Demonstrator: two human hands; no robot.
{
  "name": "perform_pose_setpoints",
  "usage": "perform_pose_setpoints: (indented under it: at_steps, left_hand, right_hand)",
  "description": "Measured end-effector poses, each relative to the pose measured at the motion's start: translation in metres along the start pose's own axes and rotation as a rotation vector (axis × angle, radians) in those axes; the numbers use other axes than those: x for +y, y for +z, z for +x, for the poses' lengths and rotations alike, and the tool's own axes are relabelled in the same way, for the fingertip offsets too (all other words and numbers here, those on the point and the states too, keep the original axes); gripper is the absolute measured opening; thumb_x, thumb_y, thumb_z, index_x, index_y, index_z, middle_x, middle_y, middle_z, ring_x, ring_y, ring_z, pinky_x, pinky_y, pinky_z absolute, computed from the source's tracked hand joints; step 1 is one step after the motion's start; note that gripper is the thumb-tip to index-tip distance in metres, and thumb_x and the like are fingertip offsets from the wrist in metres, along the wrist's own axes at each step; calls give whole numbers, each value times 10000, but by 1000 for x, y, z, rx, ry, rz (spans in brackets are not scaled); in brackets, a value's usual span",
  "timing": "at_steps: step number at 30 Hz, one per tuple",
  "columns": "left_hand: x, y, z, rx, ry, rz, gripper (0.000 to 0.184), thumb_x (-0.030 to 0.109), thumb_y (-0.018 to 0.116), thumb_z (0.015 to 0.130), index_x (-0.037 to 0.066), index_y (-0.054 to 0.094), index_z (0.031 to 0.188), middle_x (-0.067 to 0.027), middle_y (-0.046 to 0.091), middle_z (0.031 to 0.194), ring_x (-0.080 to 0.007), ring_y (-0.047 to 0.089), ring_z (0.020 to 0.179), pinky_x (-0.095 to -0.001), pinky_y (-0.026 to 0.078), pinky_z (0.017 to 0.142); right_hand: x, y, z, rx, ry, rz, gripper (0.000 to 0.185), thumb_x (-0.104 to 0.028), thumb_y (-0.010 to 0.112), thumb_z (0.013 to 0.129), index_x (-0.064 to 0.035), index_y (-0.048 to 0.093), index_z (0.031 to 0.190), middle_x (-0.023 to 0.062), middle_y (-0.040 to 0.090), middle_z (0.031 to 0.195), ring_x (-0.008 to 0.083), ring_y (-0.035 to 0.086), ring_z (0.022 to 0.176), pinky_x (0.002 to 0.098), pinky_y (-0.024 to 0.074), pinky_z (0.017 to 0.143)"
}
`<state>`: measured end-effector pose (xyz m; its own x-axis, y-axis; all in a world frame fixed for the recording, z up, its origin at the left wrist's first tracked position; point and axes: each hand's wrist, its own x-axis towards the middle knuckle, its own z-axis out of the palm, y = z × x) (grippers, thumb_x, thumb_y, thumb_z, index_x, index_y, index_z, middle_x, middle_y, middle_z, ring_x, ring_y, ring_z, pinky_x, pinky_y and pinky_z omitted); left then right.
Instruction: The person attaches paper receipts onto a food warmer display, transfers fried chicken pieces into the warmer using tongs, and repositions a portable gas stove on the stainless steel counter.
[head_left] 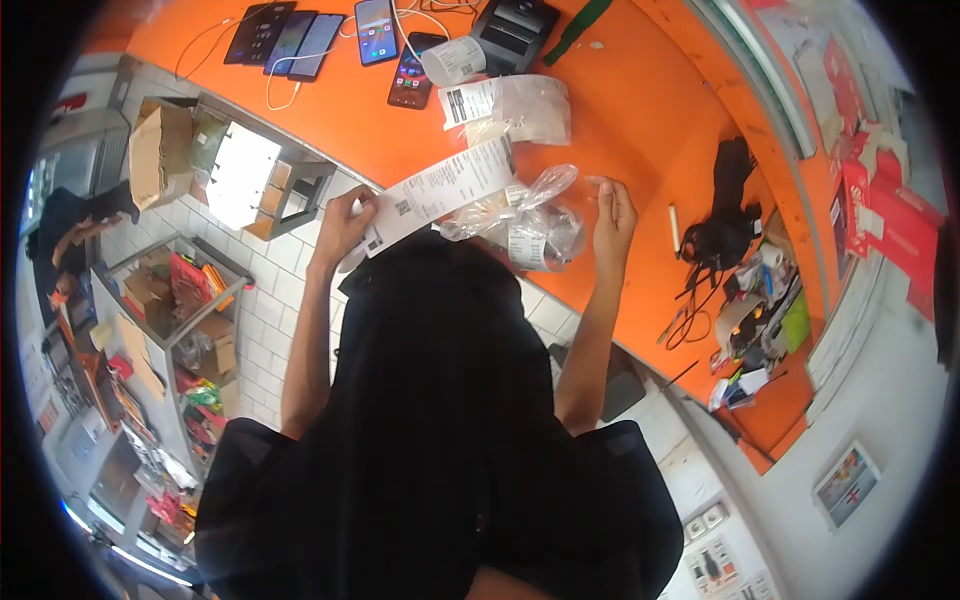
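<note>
A long printed paper slip (pixel 440 190) is pinched in my left hand (pixel 345 225), which is closed at the slip's lower left end. Between my hands, a knotted clear plastic bag (pixel 530 225) with a printed label lies at the near edge of the orange table. My right hand (pixel 612 215) is raised just right of the bag, fingers pressed together; what it holds, if anything, is too small to make out. Beyond the slip are another clear package (pixel 535 105) with a printed label and a curled roll of labels (pixel 455 60) beside a black printer (pixel 508 35).
Several phones (pixel 378 30) with white cables lie along the far side of the orange table (pixel 640 120). Black cables and a pile of small items (pixel 765 300) are at the right. Open cartons (pixel 160 150) stand at the left, where another person (pixel 80 230) is partly visible.
</note>
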<state>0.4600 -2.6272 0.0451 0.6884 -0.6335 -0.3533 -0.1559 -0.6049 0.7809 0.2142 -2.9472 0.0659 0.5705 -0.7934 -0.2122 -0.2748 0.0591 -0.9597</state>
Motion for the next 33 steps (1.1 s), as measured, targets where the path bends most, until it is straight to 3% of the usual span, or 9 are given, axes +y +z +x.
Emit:
perform_pose_setpoints:
  at_steps: [4,7,11,12,14,17,21,27,33]
  left_hand:
    - [-8,-11,-10,-43,-4,33,189,169,570,837,-8,623,880,-180,647,761,-294,647,693,-384,500,694]
    - [-10,-12,-17,21,4,7,197,181,565,844,-4,624,880,-209,651,781,-363,638,725,-418,492,712]
    - [-14,-3,-32,130,-75,-44,205,194,568,851,0,622,888,-224,638,760,-384,623,715,-435,481,698]
    - [-17,0,-37,153,-99,-44,211,202,570,855,3,624,900,-230,631,747,-396,610,705,-442,476,690]
    - [-16,9,-46,239,-115,-47,222,209,578,866,3,627,934,-234,603,687,-358,601,626,-428,472,655]
    - [-26,27,-57,264,-264,-158,213,192,579,869,-3,623,941,-223,566,648,-276,578,564,-397,466,618]
    - [-10,27,-64,354,-414,-210,202,176,577,871,-13,610,935,-196,542,623,-216,545,541,-371,458,597]
    - [1,33,-61,222,-437,-7,229,189,565,880,-31,596,933,-194,562,657,-231,526,543,-375,449,598]
    - [17,41,-53,295,-387,16,224,180,564,862,-31,600,931,-177,539,651,-211,489,553,-373,431,594]
  right_hand:
    - [-15,22,64,-152,-162,-144,225,-117,572,953,-6,599,1147,105,646,1178,208,597,1125,338,451,959]
    - [-9,49,120,-435,-406,-429,464,-37,656,869,4,495,1302,122,553,1313,215,524,1224,331,412,1014]
    - [-29,89,142,-1021,-586,-446,882,-128,820,635,-80,420,1420,152,524,1292,291,488,1234,409,388,1039]
    - [-3,79,149,-892,-865,-783,800,-157,780,673,-100,449,1399,152,533,1242,328,506,1175,438,403,1018]
    - [29,66,149,-720,-1096,-1105,691,-203,723,736,-126,479,1377,150,531,1192,364,523,1104,470,443,962]
    - [58,69,116,-567,-926,-1267,653,-195,669,799,-150,452,1413,148,485,1168,348,526,1074,471,502,854]
    - [46,83,92,-600,-693,-1219,665,-117,634,822,-182,422,1449,141,463,1141,329,537,1037,456,514,832]
    - [57,80,97,-665,-895,-963,628,-32,607,816,-147,482,1421,116,508,1036,344,548,995,463,486,832]
    - [51,69,100,-723,-849,-750,495,-48,616,841,-50,543,1331,158,615,1071,331,628,923,429,527,789]
